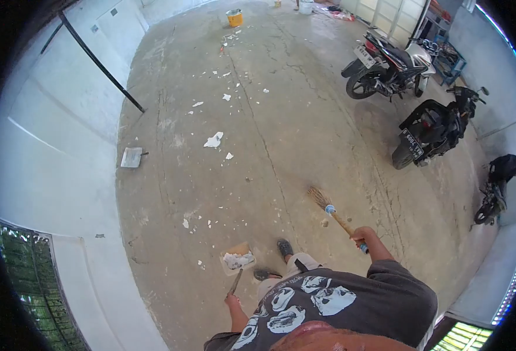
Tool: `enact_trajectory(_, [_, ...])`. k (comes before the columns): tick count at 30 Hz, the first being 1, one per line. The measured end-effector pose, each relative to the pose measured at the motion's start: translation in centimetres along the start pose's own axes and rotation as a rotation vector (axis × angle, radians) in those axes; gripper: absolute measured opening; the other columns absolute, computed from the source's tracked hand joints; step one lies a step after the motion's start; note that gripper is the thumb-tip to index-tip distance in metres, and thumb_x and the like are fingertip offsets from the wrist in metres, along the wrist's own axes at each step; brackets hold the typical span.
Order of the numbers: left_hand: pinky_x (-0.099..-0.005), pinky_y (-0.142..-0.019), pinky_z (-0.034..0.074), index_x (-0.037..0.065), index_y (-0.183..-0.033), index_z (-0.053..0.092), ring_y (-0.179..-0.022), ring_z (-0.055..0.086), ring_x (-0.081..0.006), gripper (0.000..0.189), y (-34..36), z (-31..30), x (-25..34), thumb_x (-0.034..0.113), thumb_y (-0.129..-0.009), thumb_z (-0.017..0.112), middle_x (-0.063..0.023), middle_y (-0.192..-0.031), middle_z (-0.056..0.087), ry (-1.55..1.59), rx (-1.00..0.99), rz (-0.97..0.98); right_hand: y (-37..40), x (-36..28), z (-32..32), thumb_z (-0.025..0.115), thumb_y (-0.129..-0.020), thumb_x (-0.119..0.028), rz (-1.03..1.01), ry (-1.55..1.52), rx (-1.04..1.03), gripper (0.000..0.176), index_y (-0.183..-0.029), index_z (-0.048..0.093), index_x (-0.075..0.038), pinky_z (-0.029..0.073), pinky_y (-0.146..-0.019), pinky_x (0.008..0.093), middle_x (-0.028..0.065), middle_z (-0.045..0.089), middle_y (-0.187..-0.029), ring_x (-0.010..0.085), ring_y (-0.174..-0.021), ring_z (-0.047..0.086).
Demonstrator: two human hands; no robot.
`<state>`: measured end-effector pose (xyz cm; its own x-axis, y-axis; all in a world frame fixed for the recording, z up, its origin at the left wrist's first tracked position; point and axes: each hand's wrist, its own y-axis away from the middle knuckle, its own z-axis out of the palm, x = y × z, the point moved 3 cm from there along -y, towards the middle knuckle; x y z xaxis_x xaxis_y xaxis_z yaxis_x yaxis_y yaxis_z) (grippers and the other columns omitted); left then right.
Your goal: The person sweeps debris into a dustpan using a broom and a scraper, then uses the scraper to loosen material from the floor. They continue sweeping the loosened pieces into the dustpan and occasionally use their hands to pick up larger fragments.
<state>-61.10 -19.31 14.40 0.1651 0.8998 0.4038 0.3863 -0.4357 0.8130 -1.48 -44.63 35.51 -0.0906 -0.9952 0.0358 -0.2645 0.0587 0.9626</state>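
Observation:
My right hand [361, 235] is closed round the handle of a short stick broom [343, 223], out to my right. The broom's bristles point up and left, close to the concrete floor. Low on my left, my left hand [232, 300] grips the handle of a dustpan [230, 268]. White flakes and chunks of debris [238, 259] lie in the pan, just left of my shoes. More white flakes, the largest a flat piece [214, 140], are scattered over the floor ahead.
A yellow bucket [234, 19] stands far ahead. Two motorbikes, one white and black [389, 64] and one black [436, 126], are parked at the right, with a smaller black bike [495, 190] by the wall. A dark pole [103, 64] leans on the left; near it lies a white pan-like object [131, 157].

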Motion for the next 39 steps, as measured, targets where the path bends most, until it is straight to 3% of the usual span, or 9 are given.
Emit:
enact_trajectory(5, [-0.0296, -0.030, 0.031, 0.006, -0.071, 0.046, -0.034, 0.040, -0.0160, 0.026, 0.0, 2.4, 4.7, 0.028, -0.085, 0.042, -0.0030, -0.048, 0.039, -0.010, -0.004, 0.080, -7.7, 8.9, 3.5, 0.058, -0.078, -0.023, -0.054, -0.274, -0.077, 0.028, -0.089, 0.049, 0.001, 0.048, -0.050, 0.0397, 0.0133, 0.055, -0.070, 0.0240, -0.055, 0.056])
enact_trajectory(11, [-0.0279, -0.028, 0.030, 0.008, -0.068, 0.044, -0.033, 0.038, -0.0136, 0.028, -2.5, 4.0, 7.9, 0.030, -0.085, 0.042, -0.0009, -0.047, 0.038, 0.109, -0.157, 0.199, -10.1, 14.6, 10.3, 0.065, -0.071, -0.025, -0.049, -0.374, 0.239, 0.030, -0.082, 0.056, 0.001, 0.045, -0.046, 0.0364, 0.0112, 0.055, -0.065, 0.0214, -0.049, 0.053])
enact_trajectory(15, [-0.0279, -0.028, 0.030, 0.008, -0.068, 0.045, -0.033, 0.038, -0.0138, 0.027, -7.2, 4.4, 7.9, 0.029, -0.085, 0.041, -0.0017, -0.047, 0.038, 0.004, -0.218, 0.155, -6.8, 9.4, 11.7, 0.066, -0.066, -0.026, -0.015, -0.296, 0.403, 0.034, -0.083, 0.061, 0.004, 0.047, -0.044, 0.0337, 0.0116, 0.058, -0.063, 0.0218, -0.047, 0.057])
enact_trajectory(17, [-0.0297, -0.029, 0.032, 0.008, -0.069, 0.047, -0.034, 0.039, -0.0144, 0.026, -9.0, 4.3, 11.9, 0.028, -0.085, 0.040, -0.0027, -0.047, 0.039, -0.346, -0.213, 0.797, -5.3, 6.4, 13.2, 0.065, -0.067, -0.024, -0.006, -0.227, 0.461, 0.034, -0.083, 0.061, 0.005, 0.048, -0.044, 0.0339, 0.0126, 0.059, -0.064, 0.0229, -0.047, 0.058])
enact_trajectory(18, [-0.0297, -0.029, 0.032, 0.008, -0.069, 0.047, -0.034, 0.039, -0.0144, 0.026, -10.2, 3.5, 11.0, 0.028, -0.085, 0.040, -0.0027, -0.047, 0.039, -0.353, -0.216, 0.803, -4.6, 5.0, 13.8, 0.063, -0.067, -0.023, 0.006, -0.223, 0.497, 0.033, -0.083, 0.061, 0.006, 0.049, -0.045, 0.0348, 0.0135, 0.060, -0.065, 0.0241, -0.049, 0.059])
enact_trajectory(21, [-0.0325, -0.033, 0.036, 0.004, -0.074, 0.052, -0.037, 0.043, -0.0174, 0.028, -10.3, 2.9, 13.9, 0.026, -0.085, 0.039, -0.0061, -0.049, 0.043, -0.126, -0.329, 0.201, -2.7, 1.6, 16.8, 0.061, -0.071, -0.022, -0.033, -0.237, 0.581, 0.032, -0.084, 0.060, 0.006, 0.050, -0.045, 0.0358, 0.0151, 0.062, -0.070, 0.0254, -0.053, 0.061])
enact_trajectory(29, [-0.0412, -0.070, 0.044, -0.012, -0.090, 0.055, -0.081, 0.058, -0.0373, 0.038, -16.1, 2.1, 17.7, 0.023, -0.077, 0.054, -0.0260, -0.088, 0.060, -0.599, -0.337, 0.720, -3.6, -7.0, 23.7, 0.054, -0.080, -0.025, -0.266, -0.081, 0.383, 0.033, -0.071, 0.055, 0.006, 0.046, -0.042, 0.0384, 0.0170, 0.058, -0.062, 0.0262, -0.047, 0.057])
enact_trajectory(32, [-0.0423, -0.071, 0.044, -0.010, -0.086, 0.057, -0.083, 0.058, -0.0381, 0.036, -16.8, 1.5, 18.0, 0.024, -0.077, 0.053, -0.0256, -0.086, 0.060, -0.382, -0.339, 0.520, -0.7, -8.9, 26.9, 0.054, -0.083, -0.030, -0.174, -0.589, 0.248, 0.036, -0.071, 0.054, 0.005, 0.044, -0.041, 0.0351, 0.0142, 0.055, -0.058, 0.0235, -0.044, 0.053])
enact_trajectory(39, [-0.0419, -0.076, 0.043, -0.006, -0.095, 0.058, -0.088, 0.056, -0.0374, 0.033, -17.9, 0.0, 21.0, 0.022, -0.080, 0.049, -0.0232, -0.089, 0.060, -0.877, -0.334, 0.770, 3.4, -12.2, 32.2, 0.046, -0.085, -0.030, -0.172, -0.254, 0.296, 0.038, -0.077, 0.061, 0.004, 0.046, -0.053, 0.0357, 0.0144, 0.060, -0.063, 0.0235, -0.058, 0.060])
